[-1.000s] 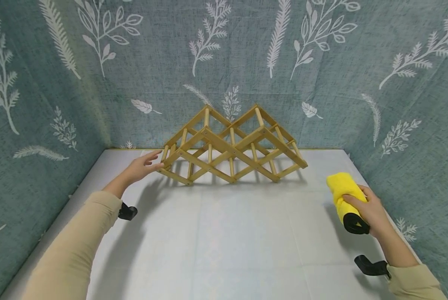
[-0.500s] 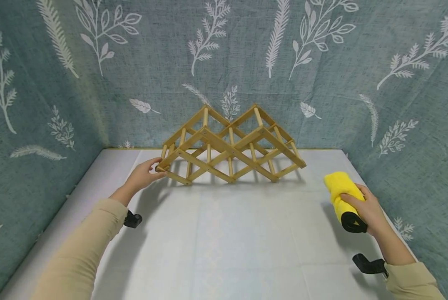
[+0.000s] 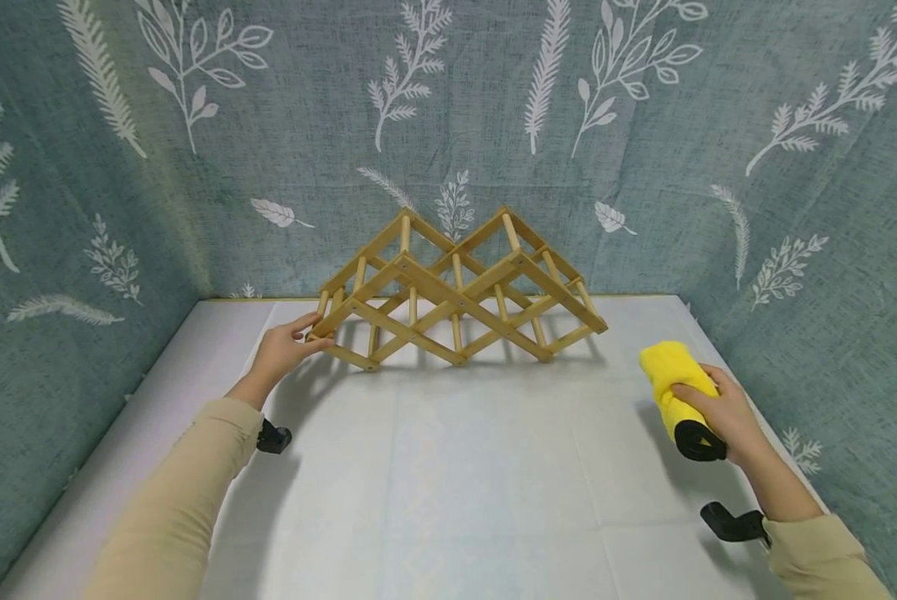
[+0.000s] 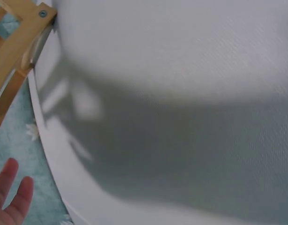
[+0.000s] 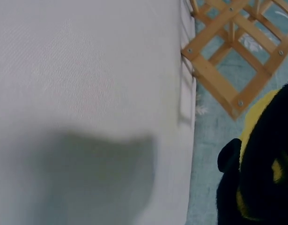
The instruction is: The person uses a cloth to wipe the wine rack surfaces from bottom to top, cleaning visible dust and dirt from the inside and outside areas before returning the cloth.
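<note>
From where I stand, the wooden wine rack [image 3: 460,302] sits near the back edge of the white tabletop [image 3: 486,467], its left lower corner pinched between the thumb and fingers of the left hand [image 3: 282,346]. Well apart from it, the right hand [image 3: 732,408] wraps round a rolled yellow cloth [image 3: 675,385] with black trim. Tabletop stretches between both forearms; leaf-printed fabric [image 3: 291,125] rises behind and along both sides.

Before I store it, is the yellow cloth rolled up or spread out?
Rolled up. The yellow cloth makes a thick bundle in the right hand, and its black-edged end shows as a coil.
</note>
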`<state>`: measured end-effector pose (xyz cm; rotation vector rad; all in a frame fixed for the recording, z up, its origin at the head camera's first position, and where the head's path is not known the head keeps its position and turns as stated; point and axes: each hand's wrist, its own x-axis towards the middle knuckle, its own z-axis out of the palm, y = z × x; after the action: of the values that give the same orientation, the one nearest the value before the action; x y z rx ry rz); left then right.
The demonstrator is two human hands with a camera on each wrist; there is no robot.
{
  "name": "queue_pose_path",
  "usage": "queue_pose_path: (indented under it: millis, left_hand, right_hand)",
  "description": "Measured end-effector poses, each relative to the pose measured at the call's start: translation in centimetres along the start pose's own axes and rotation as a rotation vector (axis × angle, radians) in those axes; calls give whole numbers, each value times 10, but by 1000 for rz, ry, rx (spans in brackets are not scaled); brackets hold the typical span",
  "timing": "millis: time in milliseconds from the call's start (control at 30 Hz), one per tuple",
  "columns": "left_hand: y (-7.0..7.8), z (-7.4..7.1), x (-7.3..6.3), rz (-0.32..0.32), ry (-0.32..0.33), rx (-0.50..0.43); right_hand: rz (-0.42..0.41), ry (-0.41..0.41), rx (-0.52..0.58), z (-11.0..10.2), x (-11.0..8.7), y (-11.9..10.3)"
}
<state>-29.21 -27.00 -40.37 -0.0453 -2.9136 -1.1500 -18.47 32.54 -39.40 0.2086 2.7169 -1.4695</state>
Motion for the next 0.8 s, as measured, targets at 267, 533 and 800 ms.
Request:
queue_pose_path:
  millis: [267, 533, 800]
  left_hand:
    - [-1, -2, 1, 11, 7, 20]
    - [-4, 1, 4, 15, 7, -32]
    - [-5, 1, 3, 25, 14, -33]
  right_hand:
    - [-137, -32, -169, 42, 24, -31]
    - [-348, -121, -343, 111, 62, -62]
    - [-298, -159, -368, 131, 77, -57]
